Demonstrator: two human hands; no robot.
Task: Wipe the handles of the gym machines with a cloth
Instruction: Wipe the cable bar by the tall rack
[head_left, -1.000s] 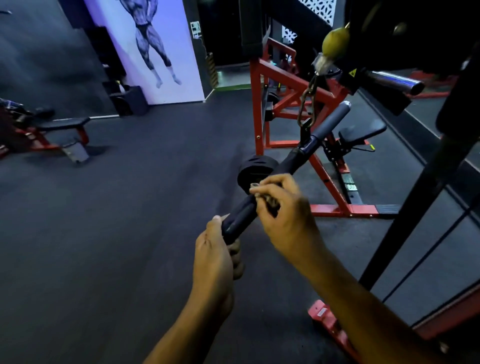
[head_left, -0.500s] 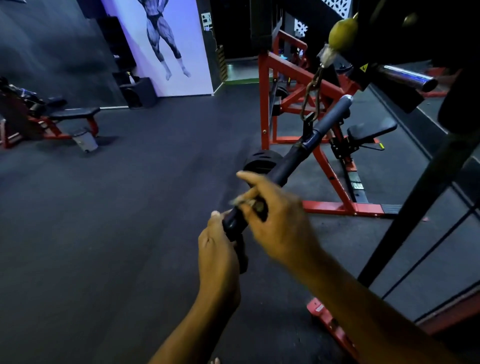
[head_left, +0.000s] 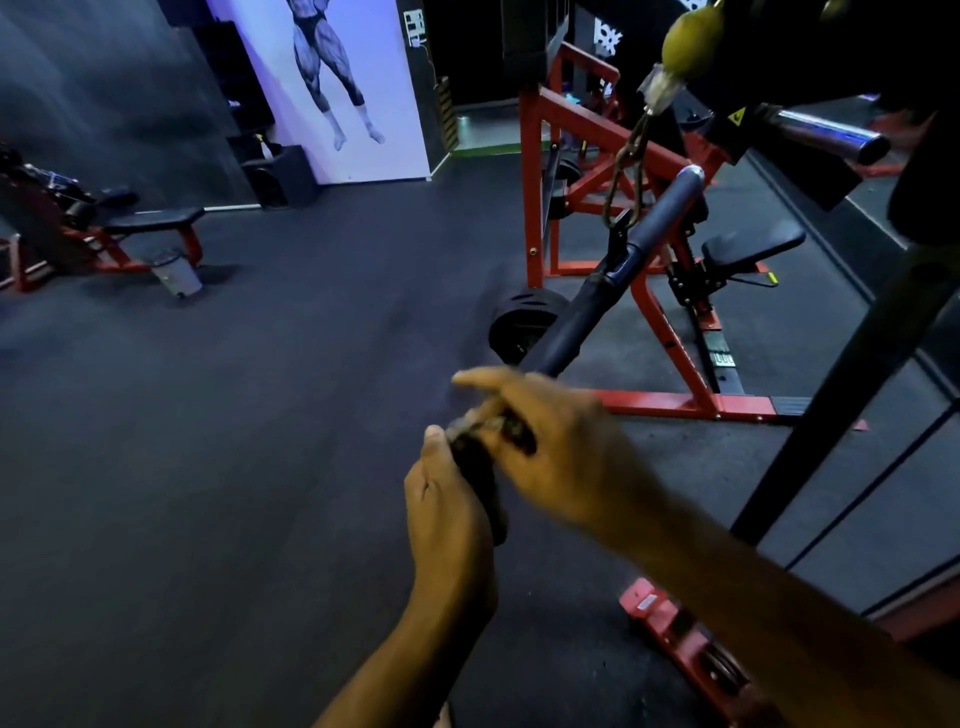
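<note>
Left hand (head_left: 451, 512) wrapped round near end of cable bar handle (head_left: 597, 306), likely to stop it swinging on carabiner (head_left: 623, 187) while wiped. Right hand (head_left: 550, 447) just far of left, pinching a small dark cloth (head_left: 506, 428) against the grip, index finger out straight; blurred, probably mid-stroke. Far half of handle, up and right toward red machine frame (head_left: 571, 124), bare of hands; probably still to wipe.

I see a long black cylindrical bar handle with rubber grips (head_left: 582, 317), tilted, its far end higher and hanging from a metal carabiner (head_left: 626, 179) at the middle. Its near end sits low. A small dark crumpled cloth (head_left: 511, 431) (blurred, hard to see) is pressed on the near grip.
</note>
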